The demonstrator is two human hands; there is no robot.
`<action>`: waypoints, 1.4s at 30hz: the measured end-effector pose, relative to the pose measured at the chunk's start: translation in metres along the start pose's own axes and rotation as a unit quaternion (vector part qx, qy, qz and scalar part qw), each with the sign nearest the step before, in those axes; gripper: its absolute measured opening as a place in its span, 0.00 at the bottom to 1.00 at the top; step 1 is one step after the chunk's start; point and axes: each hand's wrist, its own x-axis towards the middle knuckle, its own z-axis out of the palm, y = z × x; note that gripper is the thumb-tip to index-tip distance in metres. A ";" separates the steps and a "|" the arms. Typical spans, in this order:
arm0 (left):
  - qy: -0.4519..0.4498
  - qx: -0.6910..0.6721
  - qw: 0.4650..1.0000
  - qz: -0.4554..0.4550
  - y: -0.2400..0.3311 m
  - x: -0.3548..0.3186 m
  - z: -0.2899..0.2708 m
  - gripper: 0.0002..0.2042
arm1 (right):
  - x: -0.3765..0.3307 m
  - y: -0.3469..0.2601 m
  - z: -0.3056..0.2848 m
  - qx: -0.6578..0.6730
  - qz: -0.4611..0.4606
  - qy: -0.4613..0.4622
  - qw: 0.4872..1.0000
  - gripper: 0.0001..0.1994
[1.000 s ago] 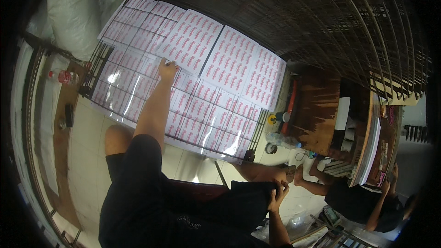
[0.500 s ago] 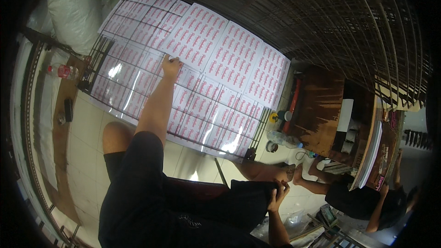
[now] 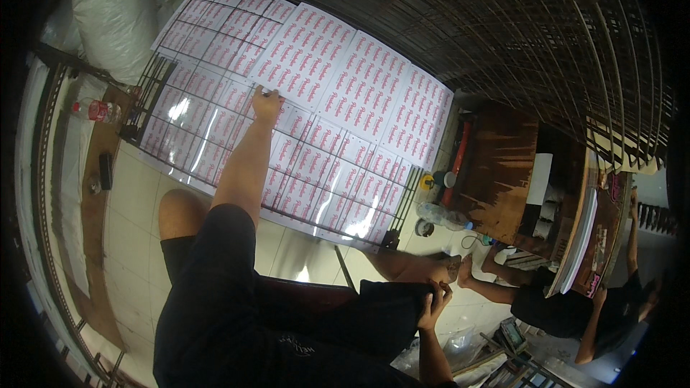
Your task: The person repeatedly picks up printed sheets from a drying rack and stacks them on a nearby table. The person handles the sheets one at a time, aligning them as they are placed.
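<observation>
My left hand (image 3: 267,103) reaches forward over a wire rack (image 3: 134,131) covered with sheets. Its closed fingers pinch the near edge of a large white sheet (image 3: 297,50) printed with rows of red lettering. That sheet overlaps glossy, similarly printed sheets (image 3: 302,172) nearer to me, crossed by dark wires. My right hand (image 3: 430,309) stays low by my right knee, its bent fingers on the hem of my black shorts (image 3: 392,305); part of its grip is hidden.
Stacked wire racks (image 3: 560,43) rise behind. White sacks (image 3: 115,21) and a plastic bottle (image 3: 97,110) lie left. At right are a wooden cabinet (image 3: 496,172), a clear bottle (image 3: 442,215), a tape roll (image 3: 424,228) and a seated person (image 3: 553,309).
My left hand stays at the sheet's edge with barely any shift. My right hand has not moved. The other person's far arm has stretched farther up at the right.
</observation>
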 end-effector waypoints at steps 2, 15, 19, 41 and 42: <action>0.035 0.005 0.999 0.012 -0.005 0.003 0.001 0.21 | 0.000 0.000 0.000 -0.002 0.000 -0.001 1.000 0.26; 0.050 0.026 0.998 0.004 -0.013 0.004 0.003 0.21 | 0.000 0.000 0.000 0.007 0.010 0.000 1.000 0.26; 0.024 -0.024 0.999 0.005 -0.023 0.012 -0.003 0.24 | 0.000 -0.005 -0.002 0.008 0.010 0.000 1.000 0.24; -0.281 0.354 0.863 0.227 0.167 -0.132 -0.158 0.25 | -0.025 0.002 -0.011 0.054 0.021 0.097 0.994 0.16; -0.280 0.372 0.871 0.155 0.189 -0.150 -0.168 0.25 | -0.029 0.002 -0.013 0.069 0.028 0.105 0.992 0.16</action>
